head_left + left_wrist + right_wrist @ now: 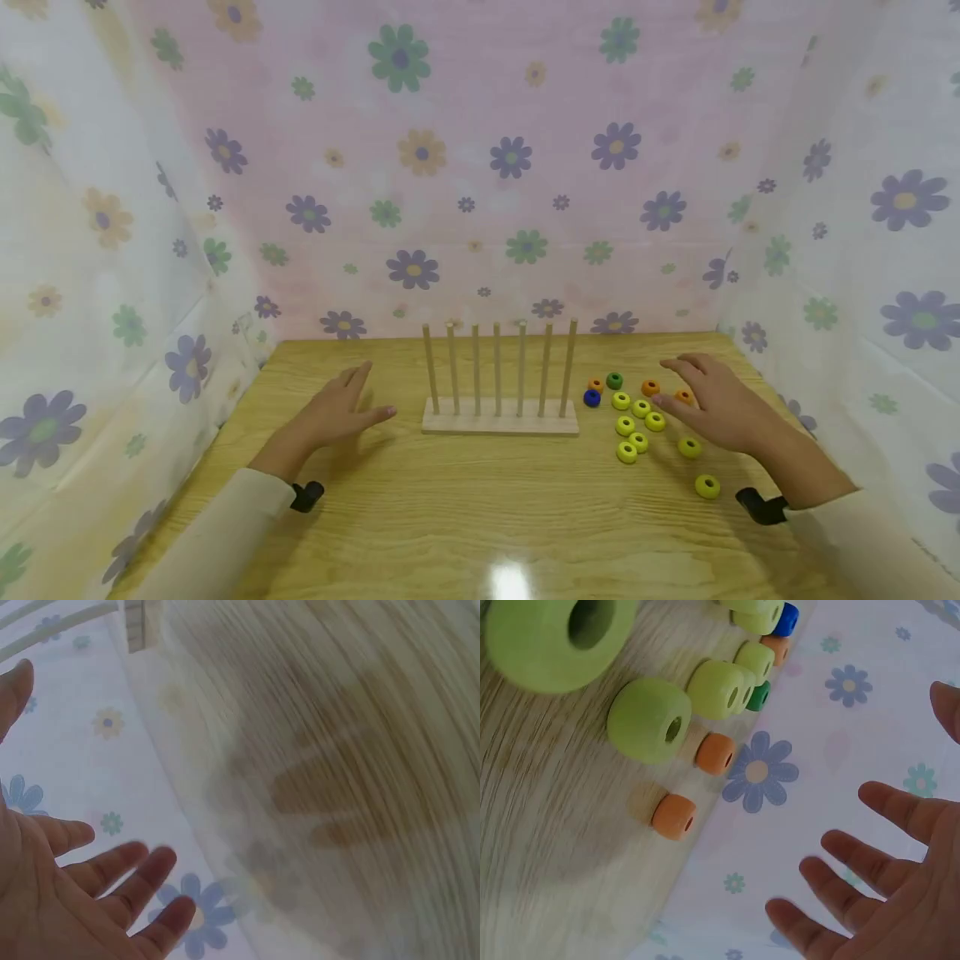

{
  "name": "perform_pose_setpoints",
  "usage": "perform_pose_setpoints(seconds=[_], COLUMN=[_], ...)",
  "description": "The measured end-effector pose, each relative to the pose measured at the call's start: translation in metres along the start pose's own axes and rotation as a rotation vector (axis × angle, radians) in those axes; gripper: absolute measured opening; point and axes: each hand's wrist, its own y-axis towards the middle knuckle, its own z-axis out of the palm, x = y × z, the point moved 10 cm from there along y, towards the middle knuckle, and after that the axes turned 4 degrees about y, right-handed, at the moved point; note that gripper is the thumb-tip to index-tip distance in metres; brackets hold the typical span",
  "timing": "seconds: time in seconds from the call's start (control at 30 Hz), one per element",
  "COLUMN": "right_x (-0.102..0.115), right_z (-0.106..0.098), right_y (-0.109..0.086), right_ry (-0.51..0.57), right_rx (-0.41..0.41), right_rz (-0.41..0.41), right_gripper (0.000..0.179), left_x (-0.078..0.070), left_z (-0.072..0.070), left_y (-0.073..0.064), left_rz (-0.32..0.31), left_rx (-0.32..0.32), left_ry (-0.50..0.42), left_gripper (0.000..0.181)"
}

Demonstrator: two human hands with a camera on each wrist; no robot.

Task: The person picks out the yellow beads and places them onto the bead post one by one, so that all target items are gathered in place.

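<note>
My left hand [330, 415] hovers over the table to the left of a wooden peg rack [500, 417], fingers spread and nothing in them. Several upright pegs stand in a row on the rack's base, all bare. Over on the right, my right hand [720, 408] is held above the beads, its fingers apart and holding nothing. Several yellow beads [626, 452] lie loose between the rack and that hand. With them are a blue bead [592, 398], a green bead [614, 381] and orange beads [675, 817]. In the right wrist view the palm is apart from every bead.
A wood-grain table [450, 517] carries everything. Flower-patterned cloth [480, 167] hangs behind it and along both sides. Each wrist wears a black band, such as the right wristband [761, 506].
</note>
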Motion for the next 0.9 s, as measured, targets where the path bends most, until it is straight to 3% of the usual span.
perform_pose_setpoints(seconds=[0.2, 0.4, 0.7, 0.9], right_x=[-0.002, -0.014, -0.039, -0.050], right_z=[-0.001, 0.001, 0.020, 0.033], right_y=[0.002, 0.001, -0.006, 0.001], right_ry=[0.114, 0.211, 0.360, 0.492], right_rx=[-0.057, -0.094, -0.030, 0.004], right_rz=[-0.014, -0.006, 0.116, 0.151], right_gripper=[0.060, 0.045, 0.048, 0.049], left_x=[-0.010, -0.029, -0.037, -0.041], left_z=[0.012, 0.016, 0.029, 0.037], left_y=[0.010, 0.018, 0.028, 0.034], left_rz=[0.022, 0.048, -0.042, -0.051], left_rx=[0.028, -0.006, -0.034, -0.048], left_ry=[-0.190, -0.308, -0.580, -0.657], left_gripper=[0.107, 0.093, 0.071, 0.048])
